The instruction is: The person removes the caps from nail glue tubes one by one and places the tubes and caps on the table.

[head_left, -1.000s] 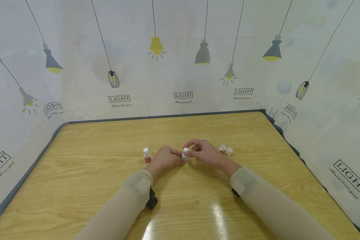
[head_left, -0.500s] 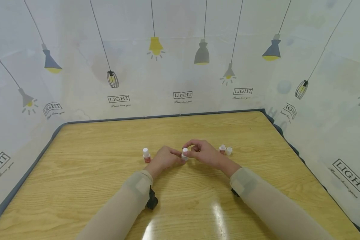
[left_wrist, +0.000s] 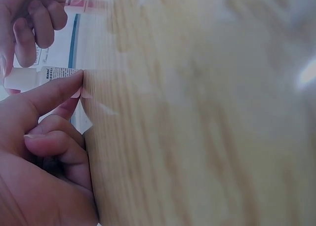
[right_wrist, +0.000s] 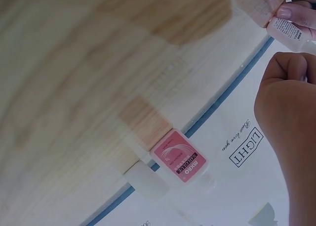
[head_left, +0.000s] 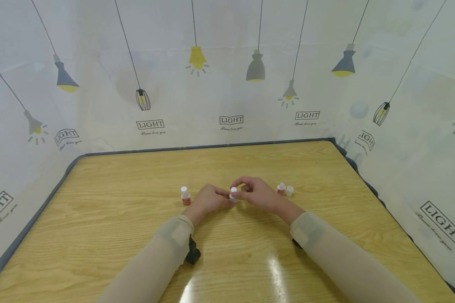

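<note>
A small white nail glue bottle (head_left: 233, 198) stands upright on the table between the two hands. My left hand (head_left: 211, 198) holds its lower part between thumb and forefinger; the other fingers are curled in the left wrist view. My right hand (head_left: 258, 193) pinches the bottle's white cap (left_wrist: 20, 80) from the other side. The printed label (left_wrist: 55, 73) shows above the left fingers. Beside the right hand stands a second nail glue bottle (right_wrist: 180, 157) with a pink label and a bare nozzle. Its loose white cap (right_wrist: 146, 180) is on the table next to it.
A third bottle (head_left: 186, 197), capped and with a red label, stands left of the left hand. The wooden table (head_left: 136, 235) meets a lamp-printed backdrop (head_left: 197, 97) along a dark edge. Black wrist gear (head_left: 192, 251) hangs under the left sleeve.
</note>
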Motion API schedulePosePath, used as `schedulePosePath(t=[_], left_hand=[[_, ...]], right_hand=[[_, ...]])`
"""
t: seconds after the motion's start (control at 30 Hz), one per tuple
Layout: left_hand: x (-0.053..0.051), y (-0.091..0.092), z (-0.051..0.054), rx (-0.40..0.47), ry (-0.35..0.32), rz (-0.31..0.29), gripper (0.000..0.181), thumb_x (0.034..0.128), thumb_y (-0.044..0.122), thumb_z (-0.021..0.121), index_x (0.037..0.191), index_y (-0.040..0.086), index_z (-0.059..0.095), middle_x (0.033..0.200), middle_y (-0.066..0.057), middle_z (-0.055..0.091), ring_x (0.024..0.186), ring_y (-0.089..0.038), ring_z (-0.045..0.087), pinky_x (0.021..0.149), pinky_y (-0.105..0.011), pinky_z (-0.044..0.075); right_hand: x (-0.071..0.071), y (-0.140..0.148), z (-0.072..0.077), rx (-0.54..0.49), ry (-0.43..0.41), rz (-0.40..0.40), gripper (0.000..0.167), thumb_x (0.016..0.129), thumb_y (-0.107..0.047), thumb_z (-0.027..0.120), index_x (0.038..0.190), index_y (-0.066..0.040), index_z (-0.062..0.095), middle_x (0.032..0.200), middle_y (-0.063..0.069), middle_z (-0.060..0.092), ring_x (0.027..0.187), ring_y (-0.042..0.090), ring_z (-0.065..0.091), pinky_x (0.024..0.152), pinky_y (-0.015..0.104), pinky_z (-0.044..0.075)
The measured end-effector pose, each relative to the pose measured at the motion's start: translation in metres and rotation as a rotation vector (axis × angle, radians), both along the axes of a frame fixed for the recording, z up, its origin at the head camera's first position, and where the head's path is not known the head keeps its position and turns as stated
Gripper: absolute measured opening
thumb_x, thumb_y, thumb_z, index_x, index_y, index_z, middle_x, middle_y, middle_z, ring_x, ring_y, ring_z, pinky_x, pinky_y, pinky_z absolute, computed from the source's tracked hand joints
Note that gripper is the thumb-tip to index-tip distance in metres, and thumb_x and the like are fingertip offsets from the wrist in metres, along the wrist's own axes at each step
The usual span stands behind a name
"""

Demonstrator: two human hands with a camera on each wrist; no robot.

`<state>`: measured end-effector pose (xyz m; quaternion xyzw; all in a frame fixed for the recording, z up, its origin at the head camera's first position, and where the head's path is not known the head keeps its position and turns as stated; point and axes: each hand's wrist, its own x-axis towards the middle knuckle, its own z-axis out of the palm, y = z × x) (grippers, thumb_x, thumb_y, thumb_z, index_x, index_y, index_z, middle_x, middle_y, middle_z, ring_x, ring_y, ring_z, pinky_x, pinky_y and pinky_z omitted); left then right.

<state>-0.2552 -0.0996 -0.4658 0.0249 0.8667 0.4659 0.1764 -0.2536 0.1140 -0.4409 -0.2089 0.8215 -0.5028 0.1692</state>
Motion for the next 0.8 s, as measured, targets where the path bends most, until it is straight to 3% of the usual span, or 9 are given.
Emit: schedulePosePath(t=[0.17,0.37,0.57,0.8], left_hand=[[0.0003,-0.0001,-0.0003,-0.007,0.014,-0.007,0.032,0.0867,0.026,0.088,0.118,0.019,0.084,0.117,0.000,0.079,0.071,-0.017,0.045,0.065,-0.029,0.039],[-0.0012,0.0004,-0.0020,-0.005,-0.001,0.008,0.032,0.0866,0.026,0.088,0.118,0.021,0.084,0.115,0.000,0.079,0.064,-0.016,0.041,0.061,-0.029,0.038],[0.0004,-0.0003,-0.0012,0.001,0.019,-0.005,0.034,0.0867,0.026,0.088,0.119,0.018,0.083,0.126,-0.003,0.078,0.077,-0.018,0.048,0.068,-0.030,0.041],[-0.0002,0.0003,-0.0013,-0.009,0.008,0.003,0.036,0.0858,0.027,0.089,0.120,0.018,0.083,0.123,-0.002,0.078,0.073,-0.018,0.046,0.065,-0.029,0.040]], right_hand=[[0.0001,-0.0004,-0.0002,0.000,-0.005,-0.001,0.035,0.105,-0.030,0.070,0.131,-0.008,0.068,0.065,-0.004,0.043,0.055,0.014,0.032,0.055,0.027,0.034],[0.0015,-0.0004,0.0011,-0.001,-0.008,0.000,0.035,0.105,-0.031,0.070,0.132,-0.008,0.068,0.065,-0.004,0.042,0.055,0.015,0.031,0.055,0.027,0.034],[0.0014,-0.0002,0.0006,-0.001,-0.005,0.002,0.035,0.105,-0.031,0.069,0.133,-0.009,0.068,0.065,-0.004,0.041,0.055,0.015,0.031,0.055,0.027,0.034],[0.0009,0.0001,0.0004,0.003,-0.008,0.003,0.036,0.105,-0.033,0.069,0.133,-0.009,0.068,0.066,-0.003,0.043,0.055,0.015,0.032,0.055,0.028,0.035]])
